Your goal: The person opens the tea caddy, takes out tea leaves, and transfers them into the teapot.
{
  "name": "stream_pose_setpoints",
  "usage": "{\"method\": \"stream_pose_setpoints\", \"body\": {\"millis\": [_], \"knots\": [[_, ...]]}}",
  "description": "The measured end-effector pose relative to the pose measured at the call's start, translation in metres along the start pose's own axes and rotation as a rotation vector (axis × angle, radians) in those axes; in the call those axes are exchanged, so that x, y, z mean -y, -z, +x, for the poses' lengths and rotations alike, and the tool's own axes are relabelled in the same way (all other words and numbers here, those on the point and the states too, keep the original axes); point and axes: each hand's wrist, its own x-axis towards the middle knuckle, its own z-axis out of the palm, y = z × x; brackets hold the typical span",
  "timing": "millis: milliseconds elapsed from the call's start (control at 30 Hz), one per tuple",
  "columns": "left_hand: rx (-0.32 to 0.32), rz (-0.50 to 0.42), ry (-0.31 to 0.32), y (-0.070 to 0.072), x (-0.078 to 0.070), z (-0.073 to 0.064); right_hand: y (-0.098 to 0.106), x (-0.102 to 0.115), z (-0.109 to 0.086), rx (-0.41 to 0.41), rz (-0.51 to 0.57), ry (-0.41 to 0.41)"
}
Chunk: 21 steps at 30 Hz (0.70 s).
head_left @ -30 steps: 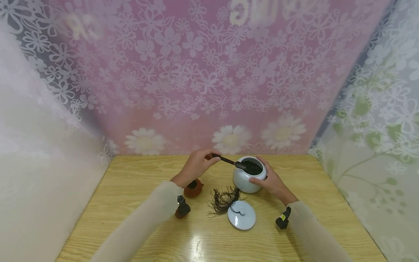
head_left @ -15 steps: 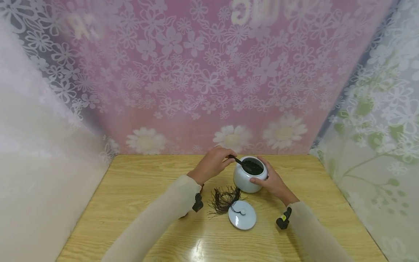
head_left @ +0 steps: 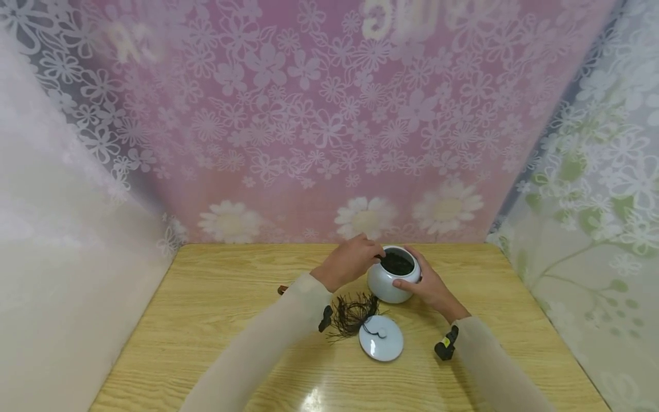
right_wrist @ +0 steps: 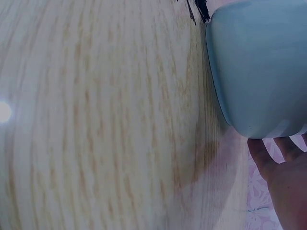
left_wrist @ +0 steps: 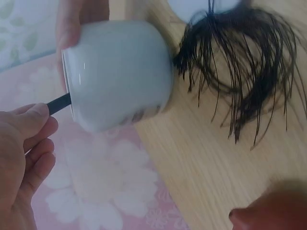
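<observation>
A round white ceramic jar [head_left: 386, 286] stands on the table with its mouth uncovered and dark loose contents inside. My right hand [head_left: 428, 289] holds the jar by its right side, thumb at the front. In the right wrist view, the fingers [right_wrist: 261, 155] lie against the jar wall. My left hand [head_left: 352, 260] is at the left of the rim. It pinches the dark handle of a spoon [left_wrist: 58, 104] between thumb and fingers; the spoon's bowl is inside the jar, hidden by the wall in the left wrist view.
The white lid [head_left: 382, 339] lies knob up in front of the jar. Left of it is a bundle of thin dark twigs [head_left: 352, 315], one strand crossing the lid. A reddish-brown clay pot [left_wrist: 273, 211] is mostly hidden under the left sleeve [head_left: 278, 337] in the head view.
My left hand has moved right to the jar's mouth, and the spoon has gone deeper into it. The left sleeve has come over the clay pot. My right hand and the jar stay put.
</observation>
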Motion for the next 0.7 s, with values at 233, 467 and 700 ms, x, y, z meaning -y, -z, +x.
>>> {"method": "stream_pose_setpoints", "body": {"millis": [233,467,700], "knots": [[-0.011,-0.154,0.043,-0.004,-0.004,-0.003,-0.001,0.000,-0.001,0.000,-0.003,-0.001],[-0.051,-0.376,0.110,-0.014,-0.003,-0.006,-0.001,0.000,-0.001,0.005,-0.008,-0.008],[-0.103,-0.514,0.221,-0.028,-0.008,-0.011,-0.001,0.002,-0.001,0.006,-0.009,-0.004]]}}
